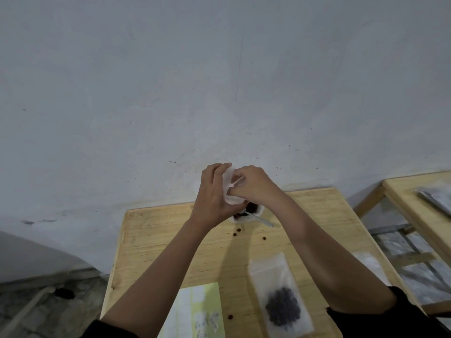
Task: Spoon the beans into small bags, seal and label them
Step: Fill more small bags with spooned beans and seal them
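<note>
Both hands are raised over the far edge of the wooden table. My left hand and my right hand hold a small clear plastic bag between them, fingers pinching at its top. Just below the hands stands a white bowl of dark beans with a white plastic spoon lying in it, handle pointing right. A filled clear bag of dark beans lies flat near the front right. A yellow-green label sheet lies at the front.
Three loose beans lie on the wood near the bowl, another near the label sheet. An empty clear bag lies by my right forearm. A second wooden table with a grey packet stands to the right. A grey wall rises behind.
</note>
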The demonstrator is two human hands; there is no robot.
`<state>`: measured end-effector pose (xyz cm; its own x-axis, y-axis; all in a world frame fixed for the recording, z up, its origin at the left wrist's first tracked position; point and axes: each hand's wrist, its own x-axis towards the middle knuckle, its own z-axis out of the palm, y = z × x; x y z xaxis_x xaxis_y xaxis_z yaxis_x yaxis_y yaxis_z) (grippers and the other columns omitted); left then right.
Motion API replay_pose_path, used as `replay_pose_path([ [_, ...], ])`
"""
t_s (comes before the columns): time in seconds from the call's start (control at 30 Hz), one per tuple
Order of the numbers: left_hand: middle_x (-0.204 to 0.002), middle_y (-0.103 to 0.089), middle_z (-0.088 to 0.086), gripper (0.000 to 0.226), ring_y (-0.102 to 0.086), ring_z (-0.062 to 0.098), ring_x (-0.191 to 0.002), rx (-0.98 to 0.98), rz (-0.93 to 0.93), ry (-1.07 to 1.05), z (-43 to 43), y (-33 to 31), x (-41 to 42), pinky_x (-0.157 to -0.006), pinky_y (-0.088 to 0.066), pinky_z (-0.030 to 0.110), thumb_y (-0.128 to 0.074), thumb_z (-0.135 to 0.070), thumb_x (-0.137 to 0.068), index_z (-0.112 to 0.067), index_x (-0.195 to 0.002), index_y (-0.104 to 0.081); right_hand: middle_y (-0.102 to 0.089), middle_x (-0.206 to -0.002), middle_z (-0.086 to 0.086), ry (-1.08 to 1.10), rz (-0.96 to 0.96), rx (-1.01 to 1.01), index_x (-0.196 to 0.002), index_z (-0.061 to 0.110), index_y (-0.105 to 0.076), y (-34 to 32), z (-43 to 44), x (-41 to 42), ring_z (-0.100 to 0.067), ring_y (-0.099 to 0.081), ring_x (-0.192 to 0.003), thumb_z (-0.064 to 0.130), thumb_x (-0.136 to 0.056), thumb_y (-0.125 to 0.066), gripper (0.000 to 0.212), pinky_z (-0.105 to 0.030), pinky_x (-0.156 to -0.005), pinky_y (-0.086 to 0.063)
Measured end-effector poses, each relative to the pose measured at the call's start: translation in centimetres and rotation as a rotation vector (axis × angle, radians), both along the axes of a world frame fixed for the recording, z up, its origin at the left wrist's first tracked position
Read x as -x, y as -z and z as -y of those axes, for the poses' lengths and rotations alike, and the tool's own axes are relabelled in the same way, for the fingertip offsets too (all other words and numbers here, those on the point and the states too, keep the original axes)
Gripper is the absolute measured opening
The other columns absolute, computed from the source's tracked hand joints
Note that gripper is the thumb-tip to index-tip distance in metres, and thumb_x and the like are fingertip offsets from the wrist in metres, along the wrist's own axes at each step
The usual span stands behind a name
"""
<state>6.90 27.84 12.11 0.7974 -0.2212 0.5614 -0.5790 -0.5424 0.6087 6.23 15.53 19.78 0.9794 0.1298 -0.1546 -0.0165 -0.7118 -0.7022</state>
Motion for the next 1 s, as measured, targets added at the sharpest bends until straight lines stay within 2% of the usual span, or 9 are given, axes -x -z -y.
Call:
replay_pose_path([
  [0.13,-0.125,-0.041,0.01,0.08,-0.04,0.019,-0.115,-0.075,-0.017,0.055,-0.7,0.8,-0.3,-0.092,-0.04,0.026,-0.067,-0.045,-0.061,-0.022,-0.129,-0.032,-0.047,-0.093,0.007,-0.038,0.036,0.138,-0.1,0.016,-0.059,-0.1,0.3,0.4,-0.006,-0.046,-0.08,0.025,-0.066,-0.08,0.041,-0.012,-0.057,-0.032],
  [0.27,-0.12,-0.043,0.006,0.076,-0.048,0.02,-0.107,-0.088,-0.016,0.096,-1.0,0.7,-0.5,-0.085,-0.05,0.036,-0.069,-0.047,-0.062,-0.022,-0.126,-0.035,-0.043,-0.1,0.005,-0.051,0.031,0.195,-0.11,0.014,-0.058,0.3,0.5,0.4,-0.01,-0.044,-0.088,0.031,-0.062,-0.082,0.057,-0.017,-0.059,-0.033],
  [0.37,-0.117,-0.047,0.003,0.074,-0.046,0.016,-0.104,-0.084,0.015,0.117,-0.7,0.5,-0.2,-0.085,-0.048,0.036,-0.067,-0.05,-0.064,-0.021,-0.124,-0.035,-0.045,-0.1,0.005,-0.102,0.016,0.209,-0.113,0.015,-0.061,0.4,1.0,0.1,-0.009,-0.046,-0.089,0.038,-0.064,-0.081,0.058,-0.017,-0.063,-0.034],
  [0.47,-0.116,-0.049,0.002,0.079,-0.045,0.013,-0.102,-0.033,-0.101,0.145,-0.7,0.6,0.1,-0.087,-0.044,0.034,-0.069,-0.053,-0.062,-0.028,-0.126,-0.03,-0.048,-0.098,0.005,-0.133,0.019,0.184,-0.112,0.019,-0.063,0.6,1.5,0.0,-0.009,-0.05,-0.088,0.039,-0.068,-0.08,0.051,-0.013,-0.063,-0.035],
  [0.63,-0.122,-0.049,-0.001,0.075,-0.044,0.01,-0.107,-0.07,-0.126,0.184,-0.7,0.8,-0.4,-0.09,-0.041,0.028,-0.07,-0.05,-0.062,-0.028,-0.124,-0.033,-0.055,-0.101,0.005,-0.05,-0.023,-0.01,-0.115,0.021,-0.062,2.5,2.0,0.0,-0.01,-0.056,-0.091,0.037,-0.072,-0.077,0.048,-0.012,-0.064,-0.039],
  [0.73,-0.12,-0.043,-0.01,0.087,-0.043,0.011,-0.109,-0.128,-0.305,0.181,-1.4,1.1,-1.1,-0.089,-0.037,0.024,-0.068,-0.055,-0.056,-0.023,-0.131,-0.036,-0.063,-0.103,0.007,0.015,-0.118,-0.249,-0.104,0.026,-0.067,4.1,2.9,0.0,-0.008,-0.061,-0.093,0.036,-0.078,-0.073,0.029,-0.015,-0.068,-0.045],
  [0.8,-0.118,-0.04,-0.013,0.094,-0.041,0.012,-0.111,-0.19,-0.459,0.153,-2.0,1.9,-1.5,-0.088,-0.036,0.025,-0.07,-0.055,-0.053,-0.025,-0.134,-0.033,-0.068,-0.098,0.007,0.064,-0.115,-0.337,-0.096,0.022,-0.07,5.3,4.1,-0.3,-0.004,-0.063,-0.092,0.029,-0.083,-0.068,0.014,-0.012,-0.07,-0.045],
  [0.9,-0.121,-0.037,-0.008,0.098,-0.036,0.014,-0.115,-0.355,-0.611,0.126,-2.7,4.0,-1.7,-0.088,-0.034,0.027,-0.079,-0.05,-0.058,-0.027,-0.137,-0.026,-0.069,-0.097,0.0,0.186,-0.037,-0.203,-0.095,0.01,-0.069,8.0,6.3,-0.8,-0.009,-0.062,-0.09,0.017,-0.088,-0.062,0.012,-0.01,-0.074,-0.045],
  [1.0,-0.13,-0.033,-0.004,0.103,-0.033,0.017,-0.121,-0.401,-0.725,0.111,-2.5,5.9,-1.7,-0.095,-0.038,0.034,-0.081,-0.052,-0.058,-0.025,-0.14,-0.023,-0.065,-0.103,-0.011,0.275,-0.025,-0.001,-0.102,0.002,-0.064,11.4,8.2,-1.1,-0.021,-0.059,-0.095,0.012,-0.089,-0.06,0.017,-0.024,-0.083,-0.047],
])
